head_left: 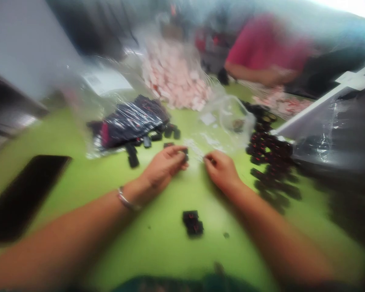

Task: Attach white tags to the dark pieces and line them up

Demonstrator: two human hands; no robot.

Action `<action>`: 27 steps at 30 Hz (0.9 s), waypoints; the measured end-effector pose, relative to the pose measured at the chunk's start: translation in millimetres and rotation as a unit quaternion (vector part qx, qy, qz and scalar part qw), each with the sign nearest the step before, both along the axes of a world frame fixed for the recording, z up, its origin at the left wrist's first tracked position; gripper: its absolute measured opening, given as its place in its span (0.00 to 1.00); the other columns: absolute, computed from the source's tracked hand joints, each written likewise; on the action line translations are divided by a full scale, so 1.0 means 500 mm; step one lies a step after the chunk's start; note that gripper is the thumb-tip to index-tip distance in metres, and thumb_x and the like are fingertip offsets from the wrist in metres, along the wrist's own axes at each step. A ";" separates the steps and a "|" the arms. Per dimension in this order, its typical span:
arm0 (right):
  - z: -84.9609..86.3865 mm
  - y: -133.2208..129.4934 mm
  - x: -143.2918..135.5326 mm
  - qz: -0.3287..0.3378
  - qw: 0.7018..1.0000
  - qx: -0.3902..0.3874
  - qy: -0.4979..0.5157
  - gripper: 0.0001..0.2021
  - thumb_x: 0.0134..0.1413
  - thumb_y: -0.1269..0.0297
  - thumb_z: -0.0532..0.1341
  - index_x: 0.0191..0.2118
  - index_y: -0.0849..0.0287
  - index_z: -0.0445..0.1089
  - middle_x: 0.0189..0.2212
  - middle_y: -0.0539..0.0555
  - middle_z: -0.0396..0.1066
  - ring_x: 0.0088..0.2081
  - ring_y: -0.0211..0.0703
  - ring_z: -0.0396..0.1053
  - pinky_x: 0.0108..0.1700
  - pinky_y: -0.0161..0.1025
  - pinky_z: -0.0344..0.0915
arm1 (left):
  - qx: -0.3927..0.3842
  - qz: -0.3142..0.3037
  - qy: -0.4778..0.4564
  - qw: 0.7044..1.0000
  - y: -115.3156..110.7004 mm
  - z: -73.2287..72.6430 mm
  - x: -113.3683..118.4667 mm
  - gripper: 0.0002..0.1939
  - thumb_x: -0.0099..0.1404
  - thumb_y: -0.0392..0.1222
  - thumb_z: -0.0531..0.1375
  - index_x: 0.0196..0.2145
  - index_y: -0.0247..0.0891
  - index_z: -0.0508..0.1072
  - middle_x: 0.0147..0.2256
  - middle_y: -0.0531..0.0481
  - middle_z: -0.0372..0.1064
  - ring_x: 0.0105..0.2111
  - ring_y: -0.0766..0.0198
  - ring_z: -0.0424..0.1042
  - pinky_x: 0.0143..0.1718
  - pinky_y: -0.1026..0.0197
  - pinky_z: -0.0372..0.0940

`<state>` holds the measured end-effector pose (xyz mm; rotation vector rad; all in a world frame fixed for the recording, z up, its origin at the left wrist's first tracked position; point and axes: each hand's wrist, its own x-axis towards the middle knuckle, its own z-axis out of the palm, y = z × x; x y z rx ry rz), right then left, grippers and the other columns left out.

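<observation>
Near the middle of the green table (170,243), my left hand (167,164) pinches a small black part (185,153) between thumb and fingers. My right hand (220,166) is closed in a pinch beside a scatter of small white pieces (194,148); what its fingertips hold is too small and blurred to name. The two hands are a short way apart. Nearer to me on the table, between my forearms, sit black parts (193,223) with red marks, touching one another.
A plastic bag of black parts (134,119) lies behind my left hand, with loose ones beside it. Further back is a bag of pinkish pieces (176,77). Many black parts (269,150) lie right. A dark flat object (27,194) is left. A person in red (267,48) sits opposite.
</observation>
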<state>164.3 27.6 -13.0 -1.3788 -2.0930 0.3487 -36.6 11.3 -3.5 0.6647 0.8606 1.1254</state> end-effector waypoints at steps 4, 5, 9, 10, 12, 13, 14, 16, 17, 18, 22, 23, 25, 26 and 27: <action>0.003 -0.002 -0.004 -0.042 0.996 -0.045 -0.069 0.07 0.54 0.67 0.57 0.29 0.59 0.70 0.27 0.53 0.70 0.31 0.42 0.65 0.35 0.37 0.59 | 0.000 0.009 0.008 1.000 0.000 -0.003 0.000 0.18 0.56 0.38 0.67 0.43 0.32 0.71 0.30 0.50 0.71 0.27 0.69 0.71 0.32 0.66 0.64; 0.005 -0.003 -0.008 -0.048 0.993 -0.057 -0.089 0.07 0.54 0.65 0.58 0.28 0.58 0.70 0.27 0.53 0.70 0.30 0.42 0.65 0.34 0.37 0.58 | -0.001 0.009 0.012 1.000 0.001 -0.003 0.000 0.18 0.55 0.38 0.67 0.43 0.32 0.71 0.30 0.50 0.71 0.27 0.69 0.71 0.31 0.66 0.64; 0.011 -0.007 -0.028 -0.070 0.984 -0.076 -0.146 0.08 0.55 0.62 0.60 0.29 0.58 0.70 0.29 0.54 0.70 0.31 0.42 0.64 0.33 0.38 0.57 | -0.004 0.010 0.024 1.000 0.001 0.000 0.002 0.19 0.54 0.39 0.68 0.43 0.32 0.72 0.30 0.50 0.71 0.26 0.68 0.71 0.30 0.65 0.64; 0.011 -0.007 -0.032 -0.071 0.982 -0.076 -0.155 0.07 0.56 0.62 0.59 0.30 0.59 0.70 0.30 0.54 0.70 0.31 0.43 0.64 0.33 0.38 0.57 | -0.004 0.010 0.026 1.000 0.001 0.000 0.002 0.19 0.54 0.39 0.68 0.43 0.32 0.72 0.30 0.50 0.71 0.26 0.68 0.71 0.30 0.65 0.64; 0.008 -0.005 -0.035 -0.063 0.982 -0.073 -0.165 0.07 0.57 0.64 0.58 0.30 0.59 0.70 0.30 0.55 0.70 0.32 0.43 0.64 0.34 0.38 0.57 | -0.002 0.008 0.028 1.000 0.001 0.000 0.002 0.20 0.54 0.40 0.68 0.43 0.32 0.72 0.29 0.50 0.71 0.26 0.68 0.71 0.30 0.65 0.64; 0.006 -0.004 -0.033 -0.053 0.982 -0.069 -0.166 0.07 0.57 0.65 0.57 0.30 0.59 0.70 0.30 0.55 0.70 0.32 0.43 0.64 0.34 0.38 0.57 | -0.001 0.007 0.030 1.000 0.000 0.000 0.002 0.20 0.54 0.40 0.68 0.43 0.32 0.72 0.29 0.50 0.71 0.26 0.68 0.71 0.30 0.65 0.64; 0.003 -0.002 -0.029 -0.041 0.984 -0.065 -0.164 0.08 0.57 0.66 0.57 0.30 0.60 0.70 0.30 0.55 0.70 0.32 0.43 0.64 0.34 0.38 0.57 | -0.001 0.005 0.033 0.999 0.000 -0.001 0.002 0.20 0.54 0.40 0.68 0.44 0.32 0.72 0.29 0.50 0.71 0.26 0.68 0.71 0.30 0.65 0.64; -0.002 0.001 -0.018 -0.018 0.988 -0.058 -0.142 0.08 0.56 0.68 0.55 0.29 0.60 0.70 0.29 0.55 0.70 0.32 0.43 0.64 0.35 0.38 0.57 | -0.004 0.000 0.035 0.999 0.000 -0.002 0.001 0.21 0.53 0.40 0.68 0.44 0.32 0.72 0.29 0.49 0.72 0.26 0.68 0.71 0.31 0.65 0.63; -0.003 0.003 -0.012 -0.010 0.991 -0.059 -0.119 0.08 0.55 0.69 0.55 0.29 0.60 0.70 0.28 0.55 0.70 0.31 0.42 0.64 0.34 0.38 0.58 | -0.006 -0.004 0.035 0.999 -0.001 -0.002 0.000 0.21 0.53 0.40 0.68 0.44 0.32 0.72 0.29 0.49 0.72 0.26 0.68 0.71 0.31 0.65 0.63; -0.002 0.005 -0.007 -0.007 0.994 -0.064 -0.087 0.07 0.53 0.70 0.55 0.28 0.60 0.69 0.27 0.54 0.70 0.30 0.41 0.64 0.34 0.38 0.58 | -0.008 -0.008 0.035 0.999 -0.001 -0.003 0.000 0.21 0.53 0.41 0.68 0.44 0.32 0.72 0.29 0.48 0.72 0.26 0.68 0.71 0.31 0.65 0.63; 0.018 -0.003 -0.006 0.000 0.989 -0.115 0.088 0.06 0.51 0.67 0.57 0.27 0.59 0.69 0.24 0.50 0.69 0.27 0.38 0.64 0.33 0.36 0.61 | -0.011 -0.041 0.035 0.998 -0.005 -0.003 0.002 0.22 0.53 0.41 0.69 0.45 0.32 0.72 0.30 0.46 0.74 0.27 0.67 0.71 0.32 0.64 0.63; 0.026 -0.009 -0.011 0.006 0.984 -0.124 0.128 0.06 0.52 0.65 0.57 0.28 0.59 0.69 0.24 0.50 0.69 0.27 0.38 0.64 0.34 0.36 0.62 | -0.010 -0.055 0.033 0.998 -0.007 -0.003 0.003 0.21 0.53 0.41 0.68 0.45 0.32 0.72 0.30 0.45 0.74 0.28 0.66 0.71 0.32 0.64 0.63; 0.042 -0.024 -0.024 0.024 0.972 -0.131 0.191 0.06 0.53 0.63 0.58 0.30 0.59 0.68 0.25 0.50 0.70 0.28 0.37 0.65 0.34 0.36 0.63 | -0.004 -0.083 0.024 0.996 -0.010 -0.003 0.005 0.21 0.54 0.41 0.68 0.44 0.32 0.73 0.31 0.45 0.74 0.29 0.66 0.72 0.33 0.63 0.64; 0.048 -0.031 -0.031 0.032 0.967 -0.136 0.214 0.05 0.53 0.64 0.58 0.30 0.59 0.68 0.26 0.50 0.70 0.28 0.37 0.65 0.34 0.36 0.63 | 0.001 -0.096 0.019 0.995 -0.011 -0.003 0.006 0.20 0.54 0.41 0.68 0.44 0.33 0.73 0.32 0.45 0.74 0.29 0.65 0.72 0.33 0.63 0.64; 0.053 -0.038 -0.037 0.040 0.961 -0.143 0.232 0.05 0.53 0.64 0.58 0.30 0.59 0.68 0.26 0.50 0.70 0.29 0.37 0.65 0.34 0.35 0.64 | 0.006 -0.106 0.016 0.994 -0.013 -0.003 0.006 0.20 0.54 0.41 0.68 0.44 0.33 0.74 0.32 0.45 0.74 0.30 0.65 0.72 0.34 0.63 0.64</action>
